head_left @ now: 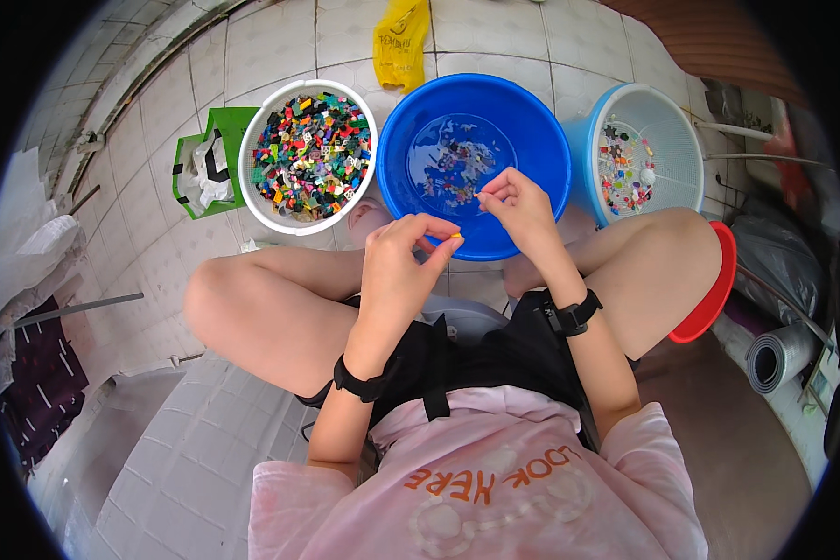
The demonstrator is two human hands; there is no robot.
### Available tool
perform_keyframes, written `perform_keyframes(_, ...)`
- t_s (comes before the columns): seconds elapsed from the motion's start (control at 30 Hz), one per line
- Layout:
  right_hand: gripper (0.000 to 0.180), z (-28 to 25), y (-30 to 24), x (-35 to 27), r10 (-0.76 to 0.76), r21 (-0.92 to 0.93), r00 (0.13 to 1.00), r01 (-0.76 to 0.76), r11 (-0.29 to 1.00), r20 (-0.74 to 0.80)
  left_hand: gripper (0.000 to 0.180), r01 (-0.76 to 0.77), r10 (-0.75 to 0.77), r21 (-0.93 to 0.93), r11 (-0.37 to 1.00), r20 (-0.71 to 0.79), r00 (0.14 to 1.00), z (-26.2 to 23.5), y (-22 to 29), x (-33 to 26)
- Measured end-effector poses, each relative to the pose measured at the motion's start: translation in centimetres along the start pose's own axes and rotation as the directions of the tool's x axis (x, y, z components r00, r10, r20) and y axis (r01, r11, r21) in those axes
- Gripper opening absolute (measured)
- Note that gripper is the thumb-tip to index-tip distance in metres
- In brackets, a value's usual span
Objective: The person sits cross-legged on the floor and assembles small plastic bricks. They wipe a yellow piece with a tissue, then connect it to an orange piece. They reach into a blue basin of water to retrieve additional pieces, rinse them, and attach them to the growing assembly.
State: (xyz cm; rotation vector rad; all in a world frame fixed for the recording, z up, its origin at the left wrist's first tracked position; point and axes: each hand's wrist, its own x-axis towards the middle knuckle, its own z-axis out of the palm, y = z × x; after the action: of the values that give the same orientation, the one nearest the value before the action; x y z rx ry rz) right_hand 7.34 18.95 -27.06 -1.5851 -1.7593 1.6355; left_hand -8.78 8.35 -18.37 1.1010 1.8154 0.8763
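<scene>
My left hand (401, 261) is closed in a pinch at the near rim of the blue basin (546, 140), a small yellow piece (456, 236) between thumb and fingertip. Over the basin's right half, my right hand (521, 213) pinches a tiny pale piece (482, 196) whose kind is too small to make out. Water and a heap of small mixed pieces (462, 163) lie at the basin's bottom. To the left, a round white basket (245, 173) is full of colourful toy building bricks (313, 154). On the right, a pale mesh basket (667, 126) with a blue outer wall holds scattered small coloured pieces (625, 168).
A green bag (183, 191) with white plastic inside stands left of the brick basket. Beyond the basin lies a yellow plastic bag (401, 47) on the tiled floor (271, 42). Beside my right knee are a red rounded object (714, 303) and a rolled grey mat (779, 359).
</scene>
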Motion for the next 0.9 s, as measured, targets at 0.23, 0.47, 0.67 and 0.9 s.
perform_keyframes(0.23,0.017,-3.2,-5.3,-2.8,0.083,0.534,0.962,-0.215,0.818,0.261,0.012,-0.011,-0.01,-0.271,0.963,-0.077,0.997,0.2,0.7,1.7)
perform_keyframes(0.47,0.014,-5.6,-9.1,-5.6,-0.007,0.622,0.946,-0.207,0.755,0.324,0.014,0.01,-0.042,-0.487,0.873,-0.055,0.998,0.0,2.4,2.1)
perform_keyframes(0.67,0.013,-6.0,-9.8,-7.0,-0.044,0.668,0.936,-0.215,0.712,0.349,0.015,-0.008,-0.034,-0.498,0.867,-0.076,0.997,-0.3,3.2,0.8)
perform_keyframes(0.9,0.013,-4.4,-11.4,-7.1,-0.008,0.68,0.931,-0.26,0.685,0.364,0.016,0.026,-0.084,-0.507,0.862,-0.09,0.992,-0.9,2.6,-0.5)
